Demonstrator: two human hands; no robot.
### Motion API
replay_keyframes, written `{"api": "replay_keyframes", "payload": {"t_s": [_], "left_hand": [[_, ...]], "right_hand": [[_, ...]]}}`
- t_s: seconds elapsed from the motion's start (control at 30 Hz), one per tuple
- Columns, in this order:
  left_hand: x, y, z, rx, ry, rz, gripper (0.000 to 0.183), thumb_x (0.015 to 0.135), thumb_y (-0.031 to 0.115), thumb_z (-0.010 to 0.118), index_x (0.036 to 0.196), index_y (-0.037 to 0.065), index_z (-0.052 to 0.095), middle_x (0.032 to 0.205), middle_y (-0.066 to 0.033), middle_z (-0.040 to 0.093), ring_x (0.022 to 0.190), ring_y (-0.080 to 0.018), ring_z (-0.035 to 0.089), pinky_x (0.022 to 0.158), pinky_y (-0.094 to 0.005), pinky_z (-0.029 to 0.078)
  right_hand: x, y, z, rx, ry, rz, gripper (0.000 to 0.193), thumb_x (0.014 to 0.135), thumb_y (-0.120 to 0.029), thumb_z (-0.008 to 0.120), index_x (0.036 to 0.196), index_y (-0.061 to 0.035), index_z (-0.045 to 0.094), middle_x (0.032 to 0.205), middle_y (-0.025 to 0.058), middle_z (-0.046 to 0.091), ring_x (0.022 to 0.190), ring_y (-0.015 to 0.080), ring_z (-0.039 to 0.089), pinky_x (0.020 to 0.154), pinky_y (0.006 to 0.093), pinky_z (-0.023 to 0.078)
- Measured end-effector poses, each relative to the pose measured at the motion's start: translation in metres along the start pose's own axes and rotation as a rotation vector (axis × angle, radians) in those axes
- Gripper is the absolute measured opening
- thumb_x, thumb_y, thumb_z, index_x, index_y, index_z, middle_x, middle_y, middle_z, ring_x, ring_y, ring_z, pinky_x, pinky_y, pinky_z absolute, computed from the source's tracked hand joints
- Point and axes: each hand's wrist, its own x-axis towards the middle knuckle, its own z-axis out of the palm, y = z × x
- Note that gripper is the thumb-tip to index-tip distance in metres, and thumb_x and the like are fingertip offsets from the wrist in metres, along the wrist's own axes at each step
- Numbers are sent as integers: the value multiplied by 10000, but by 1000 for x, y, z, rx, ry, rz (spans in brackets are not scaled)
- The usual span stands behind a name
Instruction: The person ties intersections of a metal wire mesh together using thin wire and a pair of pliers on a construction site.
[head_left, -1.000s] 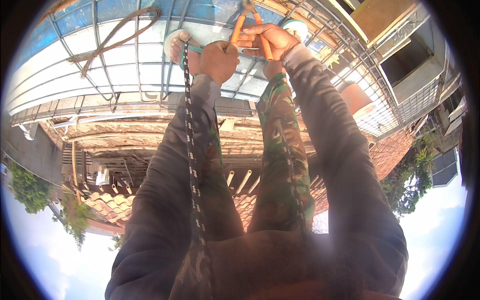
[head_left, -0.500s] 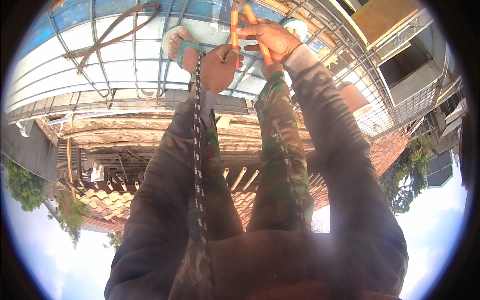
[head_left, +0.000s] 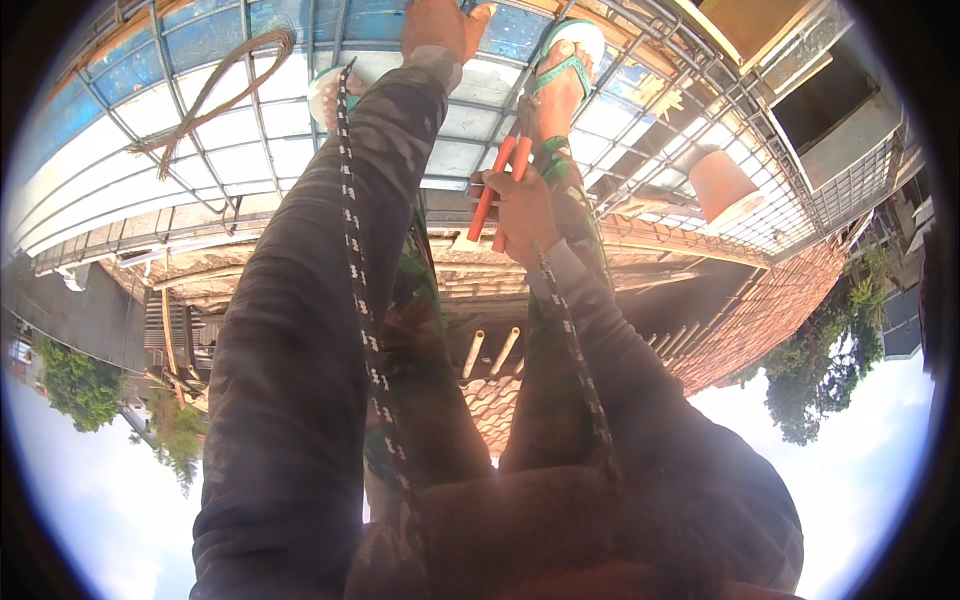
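My right hand (head_left: 527,215) is closed round the red-orange handles of a pair of pincers (head_left: 487,202), beside my right shin. The pincers' metal head points away from me, close to my sandalled right foot (head_left: 568,72). My left hand (head_left: 436,28) reaches far out over the steel bar mesh (head_left: 310,100), at the upper edge of the view. One digit sticks out to the right; the other fingers are hidden or cut off, so their grip does not show. A bent bundle of thin tie wire (head_left: 215,100) lies on the mesh to the left.
Blue and white sheeting (head_left: 120,165) lies under the bars. On the right are an orange-pink bucket-like object (head_left: 722,187) and a box-shaped opening in boards (head_left: 815,110). Behind my legs drops a tiled roof (head_left: 492,405) with bamboo poles (head_left: 508,350). A black-and-white cord (head_left: 357,250) hangs before me.
My left hand has come off the pincers' handle and moved farther out. My right hand has drawn the pincers nearer, its fingers now wrapped round both handles. The view has shifted slightly.
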Motion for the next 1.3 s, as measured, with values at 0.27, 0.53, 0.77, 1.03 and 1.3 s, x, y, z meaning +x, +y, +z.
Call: {"api": "replay_keyframes", "payload": {"t_s": [0.27, 0.53, 0.77, 1.03, 1.3], "left_hand": [[6, -11, 20, -300, -230, -90, 211, 898, 135, 624, 1061, 24, 698, 865, -181, 689, 898, -375, 671, 823, -454, 527], [12, -47, 18, -392, -548, -459, 238, 970, 204, 560, 1029, 24, 704, 867, -145, 730, 787, -290, 690, 747, -419, 544], [51, -58, 37, 141, -457, 53, 303, 959, 269, 561, 1016, 13, 714, 960, -272, 704, 913, -449, 657, 848, -496, 529], [63, -63, 46, -151, -602, -329, 290, 989, 318, 587, 965, 48, 690, 760, -141, 640, 688, -306, 618, 654, -437, 537], [61, -51, 48, -737, -707, -1291, 170, 1026, 203, 580, 895, 121, 650, 685, -37, 595, 570, -181, 574, 508, -354, 517]], "right_hand": [[-2, 57, 13, -24, -161, 83, 173, 960, -93, 583, 1105, -20, 523, 940, 63, 634, 817, 148, 637, 713, 338, 558], [12, 75, -4, -10, -74, 50, 182, 951, -52, 574, 1116, 11, 531, 898, 58, 606, 800, 158, 640, 726, 329, 541], [22, 78, -19, -18, -109, 71, 181, 953, -51, 573, 1118, 11, 532, 904, 58, 606, 787, 159, 643, 728, 333, 540], [25, 72, -10, 6, -123, 48, 155, 955, -48, 559, 1101, 0, 542, 917, 56, 613, 771, 155, 646, 724, 322, 543], [31, 77, -14, -9, -136, 36, 169, 959, -63, 554, 1116, 1, 540, 900, 62, 616, 739, 156, 637, 701, 319, 544]]}}
